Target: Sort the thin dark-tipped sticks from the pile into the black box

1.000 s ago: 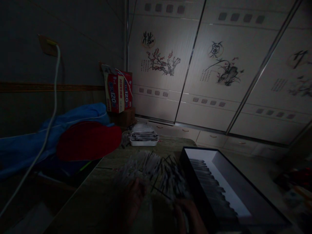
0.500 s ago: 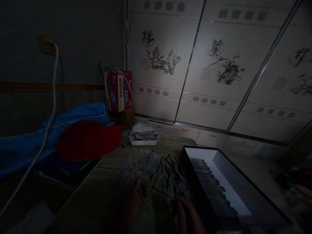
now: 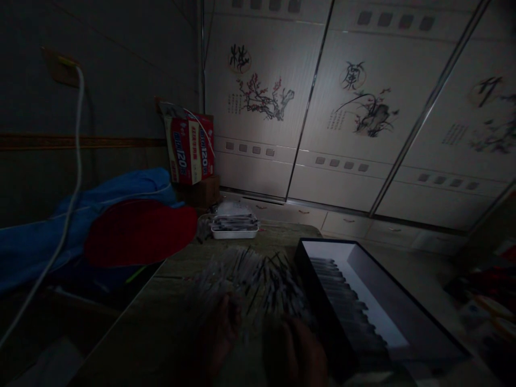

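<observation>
1. A wall of pale sliding wardrobe doors (image 3: 355, 134), painted with ink blossoms and calligraphy, fills the background well beyond both hands.
2. A worn wooden table (image 3: 161, 322) runs under the hands and away from them in very dim light.
3. A crumpled blue cloth (image 3: 36, 242) lies far out to the left of the left hand, off the table's edge.
4. A long black cardboard box with a white lining (image 3: 387, 301) sits open just to the right of the right hand, with rows of dark thin sticks lined up inside along its left wall.
5. A round flat red object (image 3: 137, 234) rests on the blue cloth, ahead and to the left of the left hand.
6. A loose heap of thin grey and black sticks (image 3: 250, 279) is spread on the table directly ahead of both hands, its near edge reaching the fingers.
7. A red and white carton printed "120" (image 3: 187, 150) stands on a brown box far ahead of the left hand, against the wall.
8. The person's left hand (image 3: 220, 338) lies at the heap's near edge, fingers touching the sticks; it is too dark to tell whether it grips any.
9. The right hand (image 3: 300, 352) sits between the heap and the black box, fingers curled downward; whether it has hold of a stick cannot be made out.
10. A small white rectangular tray (image 3: 234, 234) filled with more sticks stands beyond the heap.
11. A white cable (image 3: 79, 145) hangs down the left wall from a socket.
</observation>
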`<state>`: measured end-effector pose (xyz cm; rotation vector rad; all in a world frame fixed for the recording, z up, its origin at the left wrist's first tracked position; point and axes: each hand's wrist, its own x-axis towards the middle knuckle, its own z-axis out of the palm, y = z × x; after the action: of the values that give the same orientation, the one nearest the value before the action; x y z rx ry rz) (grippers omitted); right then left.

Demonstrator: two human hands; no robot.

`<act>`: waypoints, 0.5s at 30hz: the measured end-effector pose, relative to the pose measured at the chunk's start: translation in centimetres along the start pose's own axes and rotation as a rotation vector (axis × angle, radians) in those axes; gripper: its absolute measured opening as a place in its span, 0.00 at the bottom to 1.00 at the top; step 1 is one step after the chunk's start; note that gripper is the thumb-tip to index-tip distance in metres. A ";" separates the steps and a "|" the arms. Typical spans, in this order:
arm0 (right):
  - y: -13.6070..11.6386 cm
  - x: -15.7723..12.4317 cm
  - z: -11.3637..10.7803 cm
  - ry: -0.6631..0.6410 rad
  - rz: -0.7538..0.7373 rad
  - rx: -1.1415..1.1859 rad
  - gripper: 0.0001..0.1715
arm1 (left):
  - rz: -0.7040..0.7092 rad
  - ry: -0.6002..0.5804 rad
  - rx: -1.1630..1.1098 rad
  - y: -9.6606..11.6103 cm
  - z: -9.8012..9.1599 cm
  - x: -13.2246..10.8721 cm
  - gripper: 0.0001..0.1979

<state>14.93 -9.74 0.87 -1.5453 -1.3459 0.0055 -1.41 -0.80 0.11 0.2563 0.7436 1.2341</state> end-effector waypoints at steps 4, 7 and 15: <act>3.1 2.8 -1.3 -0.166 0.010 -0.269 0.18 | -0.066 0.032 -0.021 0.6 1.1 -1.2 0.02; 3.7 4.1 -1.3 -0.334 0.044 -0.476 0.21 | -0.098 0.041 -0.041 0.9 2.4 -2.3 0.04; 1.7 5.7 0.6 -0.589 0.061 -0.740 0.24 | -0.073 0.057 -0.006 0.8 2.4 -2.2 0.07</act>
<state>17.96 -4.92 2.73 -2.3243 -1.8878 0.0001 -0.82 -2.08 3.20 0.1879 0.7918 1.1783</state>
